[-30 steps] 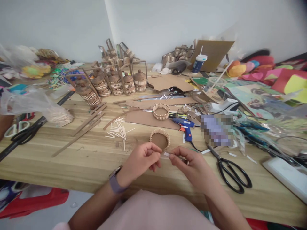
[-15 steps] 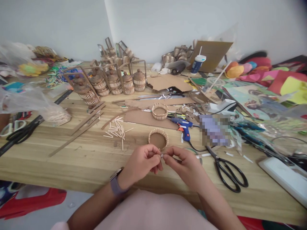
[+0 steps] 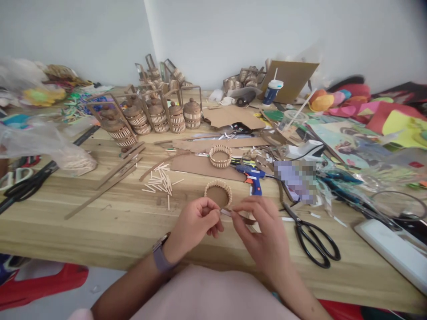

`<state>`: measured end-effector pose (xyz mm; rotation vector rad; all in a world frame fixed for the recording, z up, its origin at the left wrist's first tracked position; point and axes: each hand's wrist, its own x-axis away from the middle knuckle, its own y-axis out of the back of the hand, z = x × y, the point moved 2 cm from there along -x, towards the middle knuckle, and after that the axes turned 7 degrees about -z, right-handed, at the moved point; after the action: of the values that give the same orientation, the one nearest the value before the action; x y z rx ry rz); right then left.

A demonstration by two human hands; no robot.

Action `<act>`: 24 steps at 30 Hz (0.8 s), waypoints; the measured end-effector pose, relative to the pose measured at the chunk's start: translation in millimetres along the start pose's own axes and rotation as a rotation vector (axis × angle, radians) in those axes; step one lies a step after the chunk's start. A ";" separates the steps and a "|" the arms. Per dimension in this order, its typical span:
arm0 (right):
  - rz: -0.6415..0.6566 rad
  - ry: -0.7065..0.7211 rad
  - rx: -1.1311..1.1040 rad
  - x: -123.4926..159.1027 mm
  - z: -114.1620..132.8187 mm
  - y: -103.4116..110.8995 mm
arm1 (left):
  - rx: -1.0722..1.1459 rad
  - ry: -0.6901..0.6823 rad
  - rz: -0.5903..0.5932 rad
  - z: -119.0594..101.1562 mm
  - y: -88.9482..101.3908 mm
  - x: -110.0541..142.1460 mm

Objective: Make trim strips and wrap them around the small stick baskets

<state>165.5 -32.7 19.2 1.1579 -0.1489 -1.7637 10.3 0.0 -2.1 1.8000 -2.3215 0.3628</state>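
Note:
Between my hands stretches a short, narrow strip (image 3: pixel 226 212), pale on top. My left hand (image 3: pixel 202 218) pinches its left end between thumb and forefinger. At the other end, my right hand (image 3: pixel 262 222) grips the strip with thumb and fingertips. A curled brown band (image 3: pixel 249 218) shows under the right fingers; whether it belongs to the strip I cannot tell. Just beyond the hands sits a round cardboard tray edged with small sticks (image 3: pixel 218 194). A similar stick ring (image 3: pixel 220 156) stands farther back, on cardboard. Loose short sticks (image 3: pixel 160 180) lie to the left.
A blue glue gun (image 3: pixel 253 178) and black scissors (image 3: pixel 315 240) lie to the right, near a white power strip (image 3: pixel 390 249). Finished lidded baskets with handles (image 3: pixel 158 115) line the back left. Long brown strips (image 3: pixel 106 182) lie left, and a lidded cup (image 3: pixel 273 92) stands behind.
My right hand has moved a little to the right, away from the left, so more of the strip shows between them. The curled brown band has come into clearer view.

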 end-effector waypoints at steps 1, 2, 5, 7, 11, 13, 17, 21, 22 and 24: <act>-0.056 0.081 0.076 0.4 3.1 0.5 | -0.002 -0.002 -0.005 -0.4 -0.6 0.0; -0.084 0.136 0.134 0.7 5.8 0.3 | -0.004 -0.006 -0.006 -0.7 -1.3 0.2; -0.063 0.176 0.193 0.5 9.9 -2.1 | -0.016 -0.032 -0.003 -1.2 -3.9 1.5; -0.039 0.167 0.192 0.1 10.2 -3.1 | -0.037 -0.058 -0.009 -1.6 -5.0 2.9; -0.007 0.162 0.195 -0.5 9.8 -2.5 | -0.129 -0.111 -0.019 -2.2 -5.4 4.6; 0.010 0.157 0.184 -0.9 9.9 -1.6 | -0.189 -0.149 -0.033 -2.4 -5.0 4.6; 0.069 0.186 0.183 -2.5 10.2 0.5 | -0.340 -0.242 -0.059 -3.4 -4.7 5.1; 0.127 0.236 0.248 -4.7 10.5 3.4 | -0.549 -0.347 -0.077 -6.6 -5.6 7.2; 0.131 0.253 0.271 -5.2 10.8 3.9 | -0.589 -0.366 -0.081 -7.3 -5.8 7.7; 0.141 0.289 0.313 -5.7 11.5 3.8 | -0.649 -0.405 -0.095 -8.3 -5.9 8.2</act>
<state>159.7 -34.6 31.0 1.5748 -0.3331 -1.4650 13.9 -6.5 8.7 1.7247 -2.1897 -0.7505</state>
